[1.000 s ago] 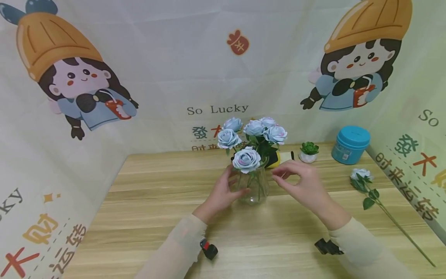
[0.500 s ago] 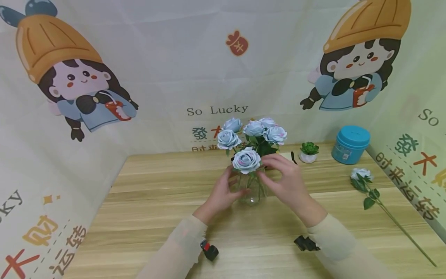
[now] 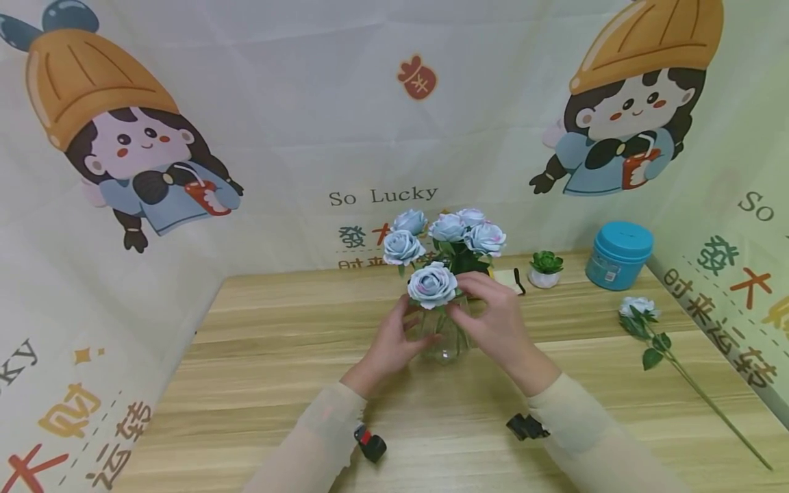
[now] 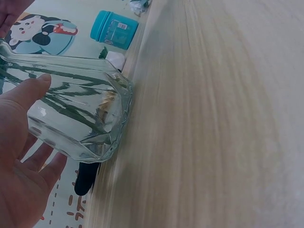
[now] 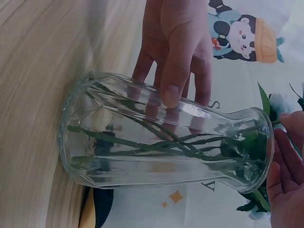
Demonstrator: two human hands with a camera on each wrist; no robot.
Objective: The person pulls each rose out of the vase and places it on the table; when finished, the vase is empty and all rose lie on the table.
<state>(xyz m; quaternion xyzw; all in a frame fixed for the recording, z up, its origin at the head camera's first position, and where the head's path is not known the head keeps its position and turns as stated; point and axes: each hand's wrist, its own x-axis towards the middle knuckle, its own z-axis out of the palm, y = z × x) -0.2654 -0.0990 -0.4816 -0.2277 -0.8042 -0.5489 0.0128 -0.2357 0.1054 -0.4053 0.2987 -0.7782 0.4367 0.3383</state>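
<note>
A clear glass vase [image 3: 448, 348] stands upright on the wooden table, holding several pale blue roses [image 3: 485, 238]. My left hand [image 3: 391, 340] grips the vase's left side; the left wrist view shows its thumb on the near glass and its fingers curving behind. At the mouth of the vase is my right hand [image 3: 498, 322], its thumb and fingers pinching the stem just under the front rose [image 3: 433, 285]. Through the glass [image 5: 156, 164] in the right wrist view, crossing green stems [image 5: 128, 141] show. The right fingertips are partly hidden by the front bloom in the head view.
A single rose [image 3: 639, 307] lies on the table at the right, its long stem pointing toward me. Behind it stand a blue lidded jar [image 3: 619, 256] and a small potted succulent [image 3: 546, 263]. A partly hidden pale object [image 3: 508, 279] lies behind the vase, close to the printed cloth backdrop.
My right hand has moved left from beside the vase to its mouth and now pinches the stem under the front rose. That rose has shifted slightly left; my left hand keeps its grip.
</note>
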